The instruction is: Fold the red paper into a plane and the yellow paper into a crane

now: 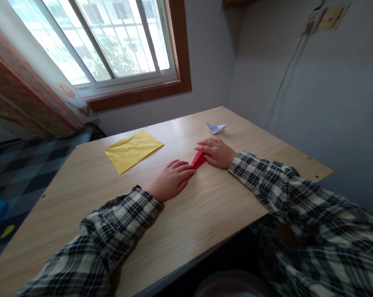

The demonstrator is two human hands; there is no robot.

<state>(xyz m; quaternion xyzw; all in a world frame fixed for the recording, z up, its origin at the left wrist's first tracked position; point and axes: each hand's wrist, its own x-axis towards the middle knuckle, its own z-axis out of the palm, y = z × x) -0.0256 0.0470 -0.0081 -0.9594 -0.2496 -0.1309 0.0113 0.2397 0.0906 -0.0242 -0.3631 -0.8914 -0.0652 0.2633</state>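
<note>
A piece of folded red paper (199,159) lies low over the middle of the table, slanting between my two hands. My left hand (172,178) has its fingers and thumb closed on the near left end. At the far end, my right hand (216,152) grips the paper, its fingers bent over the top and covering part of it. Just beyond my right hand stands a small white paper boat (216,128). To the left lies a yellow sheet of paper (132,150) with many crease lines, spread almost flat.
The light wooden table (90,185) has its far corner near the wall. A window (121,45) with a brown frame is behind it, with a curtain (28,90) at the left. A cable (285,74) hangs from a wall socket (322,20) at the right.
</note>
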